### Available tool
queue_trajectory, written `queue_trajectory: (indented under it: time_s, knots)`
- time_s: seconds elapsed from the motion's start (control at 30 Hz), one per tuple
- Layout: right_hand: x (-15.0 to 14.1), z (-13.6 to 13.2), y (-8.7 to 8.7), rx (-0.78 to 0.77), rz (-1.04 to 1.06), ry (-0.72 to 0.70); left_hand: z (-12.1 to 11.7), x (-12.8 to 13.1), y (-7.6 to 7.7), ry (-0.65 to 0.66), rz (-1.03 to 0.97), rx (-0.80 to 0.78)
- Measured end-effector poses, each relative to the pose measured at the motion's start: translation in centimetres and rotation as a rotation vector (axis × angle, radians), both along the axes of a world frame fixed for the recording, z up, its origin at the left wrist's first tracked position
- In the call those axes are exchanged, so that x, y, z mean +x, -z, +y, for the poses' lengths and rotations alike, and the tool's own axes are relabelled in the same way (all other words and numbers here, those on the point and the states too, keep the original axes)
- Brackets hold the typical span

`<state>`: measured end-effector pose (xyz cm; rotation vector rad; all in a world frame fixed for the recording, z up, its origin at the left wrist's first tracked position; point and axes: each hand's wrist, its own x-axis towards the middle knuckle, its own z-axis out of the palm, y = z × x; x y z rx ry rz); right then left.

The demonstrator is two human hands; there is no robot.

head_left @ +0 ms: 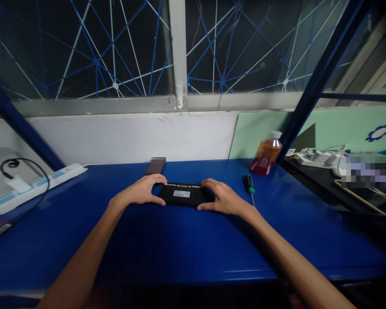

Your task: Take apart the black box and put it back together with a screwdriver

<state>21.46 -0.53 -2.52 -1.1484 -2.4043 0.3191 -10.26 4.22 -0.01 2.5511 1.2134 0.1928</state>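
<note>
Item: one flat black case (182, 201), oblong, its long sides running left to right before you. Location: on your side of the bottle (265, 158) and well to its left, above or on the blue tabletop (193, 244); whether it touches the surface, you cannot tell from here.

Finish: dark and plain, the labelled face turned up toward you. Label (182, 194): one, silver-grey, rectangular, near the middle of the face; print too small to read. Far long edge: a thin greyish strip (183, 186) bearing two small yellow marks. Ends: partly covered by your hands.

Grip, left: your left hand (144, 189), the farther one from the bottle, pinches the case's left end, thumb at the near corner, fingers at the far one. Grip, right: your right hand (224, 197), the nearer one to the bottle, pinches the right end likewise, thumb on the near edge, fingers curled at the far corner.

Also listed: a screwdriver (249, 183), green-and-black handle, just to the near left of the bottle; a dark slab (155, 166), well to the bottle's left.
</note>
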Motion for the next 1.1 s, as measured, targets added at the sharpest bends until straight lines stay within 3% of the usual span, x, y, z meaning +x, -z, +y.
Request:
queue_trajectory:
  time_s: [1.1]
  knots:
    - [0.13,0.02,-0.04,0.033,0.011,0.033,-0.53,0.96,-0.73,-0.023,-0.029,-0.032]
